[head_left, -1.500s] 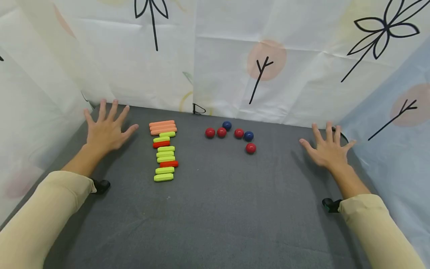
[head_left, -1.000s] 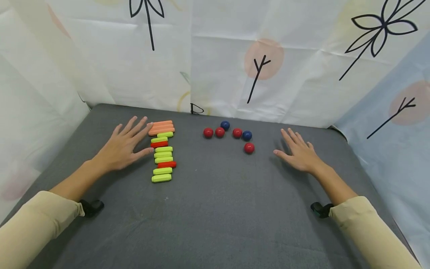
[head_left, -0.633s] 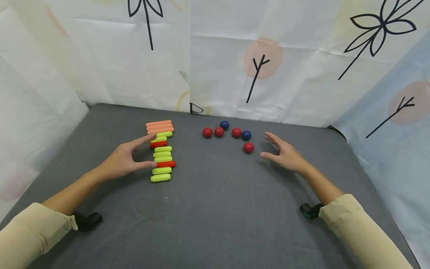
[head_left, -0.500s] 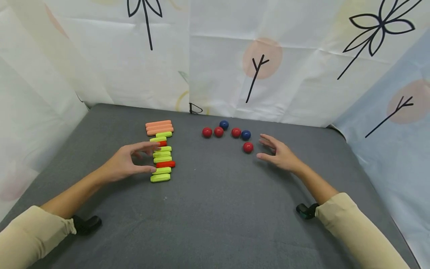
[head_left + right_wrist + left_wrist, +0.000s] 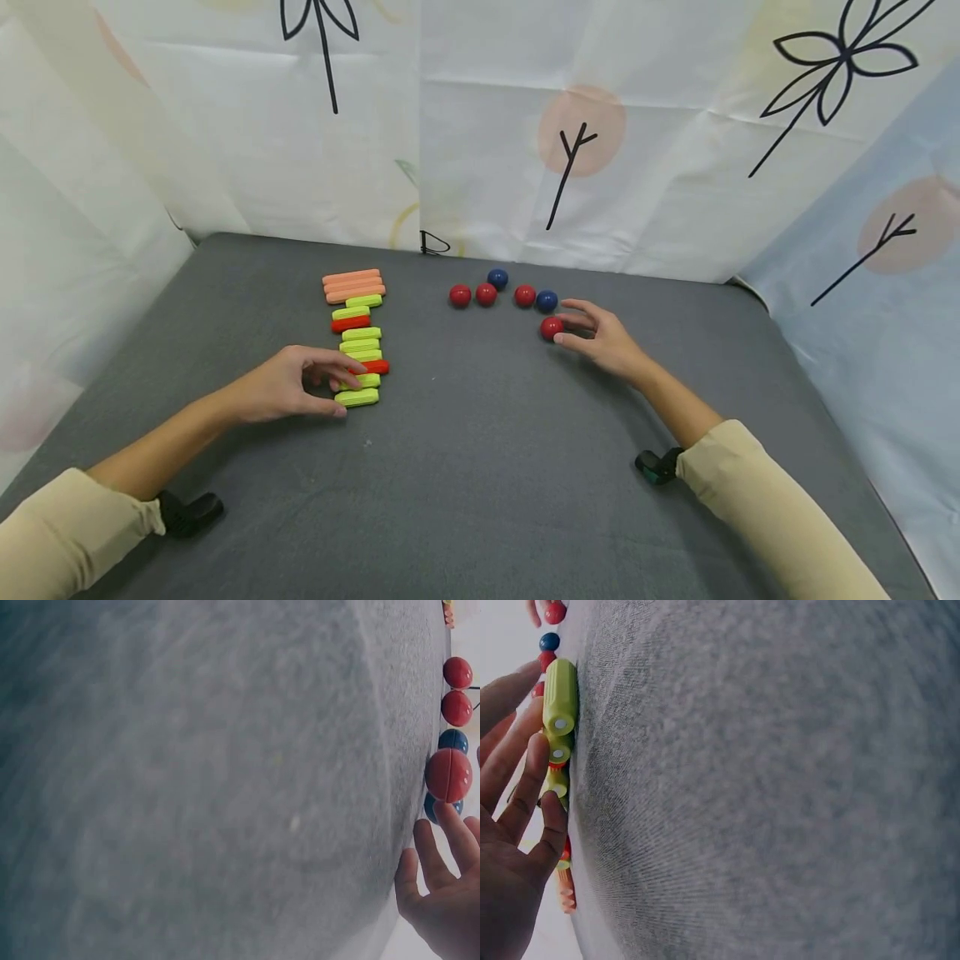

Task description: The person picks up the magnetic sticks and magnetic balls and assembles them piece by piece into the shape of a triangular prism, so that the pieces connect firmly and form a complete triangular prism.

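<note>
Both sets of fingers [image 5: 529,780] are parted; left hand [image 5: 292,385] should pinch the end lime stick [image 5: 358,397] mid-length, right hand [image 5: 611,344] its red ball [image 5: 551,327] squarely.

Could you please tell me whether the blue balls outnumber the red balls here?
No, the head view shows two blue balls and four red balls on the grey surface.

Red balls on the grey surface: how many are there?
4: the leftmost red ball; a second red ball just right of it; a third red ball left of the nearer blue ball; a fourth red ball closest to the viewer. None seems hidden.
</note>
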A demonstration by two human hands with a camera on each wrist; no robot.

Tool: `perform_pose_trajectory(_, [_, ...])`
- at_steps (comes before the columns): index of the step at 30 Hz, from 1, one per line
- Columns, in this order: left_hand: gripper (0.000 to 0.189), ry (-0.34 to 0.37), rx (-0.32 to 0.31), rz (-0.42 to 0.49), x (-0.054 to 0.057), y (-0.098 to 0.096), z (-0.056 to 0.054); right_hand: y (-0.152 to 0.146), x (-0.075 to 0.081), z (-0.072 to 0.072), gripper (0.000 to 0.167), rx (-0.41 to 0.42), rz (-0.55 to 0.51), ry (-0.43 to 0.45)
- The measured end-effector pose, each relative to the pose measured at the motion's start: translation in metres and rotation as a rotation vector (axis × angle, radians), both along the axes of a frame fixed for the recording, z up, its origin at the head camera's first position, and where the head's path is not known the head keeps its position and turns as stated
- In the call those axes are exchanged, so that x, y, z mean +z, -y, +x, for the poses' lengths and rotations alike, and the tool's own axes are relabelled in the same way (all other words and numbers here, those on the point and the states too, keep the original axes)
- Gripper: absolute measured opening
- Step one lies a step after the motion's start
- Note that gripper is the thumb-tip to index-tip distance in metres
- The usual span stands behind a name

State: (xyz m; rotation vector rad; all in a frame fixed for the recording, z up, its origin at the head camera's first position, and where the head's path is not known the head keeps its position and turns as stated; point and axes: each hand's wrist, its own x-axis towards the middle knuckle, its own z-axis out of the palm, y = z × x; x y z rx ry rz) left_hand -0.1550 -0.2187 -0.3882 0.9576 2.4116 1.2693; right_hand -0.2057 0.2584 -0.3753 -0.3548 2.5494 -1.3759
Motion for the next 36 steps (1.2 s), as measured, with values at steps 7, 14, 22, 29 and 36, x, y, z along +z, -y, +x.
perform_pose_trajectory(7, [0.048,-0.210,-0.013,-0.102,-0.004,-0.002,0.004,0.005,-0.004,-0.003,0.055,-0.031,0.022,-0.049])
perform_pose_trajectory(14, [0.048,-0.357,-0.017,-0.108,-0.009,-0.007,0.008,0.007,-0.007,-0.005,0.047,0.003,0.056,-0.123])
perform_pose_trajectory(22, [0.043,-0.244,0.035,-0.066,-0.006,-0.026,0.009,0.006,-0.007,-0.002,0.042,0.020,0.081,-0.147])
perform_pose_trajectory(29, [0.048,-0.193,0.103,0.012,0.006,-0.058,-0.002,0.010,-0.004,0.009,0.042,0.060,0.108,-0.133])
perform_pose_trajectory(36, [0.048,-0.122,0.088,0.085,0.011,-0.095,-0.019,0.017,-0.003,0.018,0.040,0.136,0.124,-0.128])
